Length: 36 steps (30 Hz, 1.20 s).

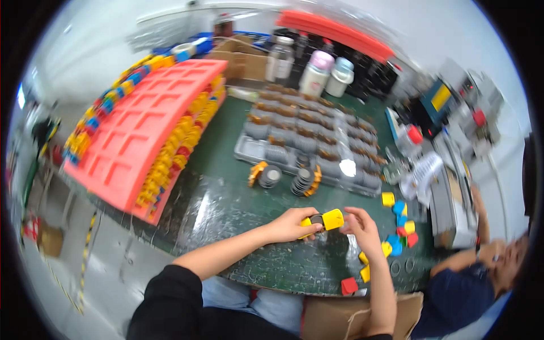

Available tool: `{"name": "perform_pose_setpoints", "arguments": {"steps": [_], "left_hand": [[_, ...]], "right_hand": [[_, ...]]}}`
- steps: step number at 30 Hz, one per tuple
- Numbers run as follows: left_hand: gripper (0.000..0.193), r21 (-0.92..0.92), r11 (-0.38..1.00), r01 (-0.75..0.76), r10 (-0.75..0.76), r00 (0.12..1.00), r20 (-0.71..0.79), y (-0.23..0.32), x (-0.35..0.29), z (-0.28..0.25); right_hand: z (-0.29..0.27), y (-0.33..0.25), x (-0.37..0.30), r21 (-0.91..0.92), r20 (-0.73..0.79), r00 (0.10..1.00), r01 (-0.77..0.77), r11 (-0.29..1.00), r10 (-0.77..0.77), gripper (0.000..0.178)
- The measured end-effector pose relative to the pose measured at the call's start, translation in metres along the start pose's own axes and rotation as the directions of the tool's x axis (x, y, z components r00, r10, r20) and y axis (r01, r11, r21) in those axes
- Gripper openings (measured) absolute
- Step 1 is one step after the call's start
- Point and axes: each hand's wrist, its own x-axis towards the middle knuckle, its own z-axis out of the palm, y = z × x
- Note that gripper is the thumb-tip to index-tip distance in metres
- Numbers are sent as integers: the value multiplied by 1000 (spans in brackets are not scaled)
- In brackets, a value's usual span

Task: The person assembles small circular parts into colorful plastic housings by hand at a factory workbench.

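Fingers of left hand [292, 225] clamp yellow part [333, 219]; right hand [362, 229], fingers parted, hovers at its three o'clock: steady left grip looks key!

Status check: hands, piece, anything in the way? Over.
Left hand holds yellow-and-black piece. Right hand open beside it, contact unclear. Loose coloured pieces near right forearm.

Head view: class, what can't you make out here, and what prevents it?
In the head view:
Yellow piece: its left end, partly covered by the left hand.
Right hand: whether it touches that piece, too blurred.
Coral tray: hides how far in the yellow parts beneath it reach.
Cardboard: cut off by the lower edge.
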Motion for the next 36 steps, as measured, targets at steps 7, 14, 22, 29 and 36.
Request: {"name": "perform_pose_setpoints", "arguments": {"steps": [7,14,22,29,36], "left_hand": [[24,415,896,-157,316,883,-348,92,-96,-50],[12,799,600,-39,629,641,-440,192,-121,-251],[14,774,3,633,630,600,-493,175,-82,-438],[14,726,5,687,610,574,-547,148,-64,-483],[15,648,-1,762,609,514,-603,132,-65,-498]], "right_hand": [[16,-3,-5,-319,-51,989,113,941,-136,23],[12,5,-1,-471,-39,956,238,849,-290,19],[17,8,7,-624,-122,945,165,763,-304,15],[21,2,12,-716,-61,960,148,682,-273,15],[26,6,11,-751,-41,949,176,636,-312,15]]}}
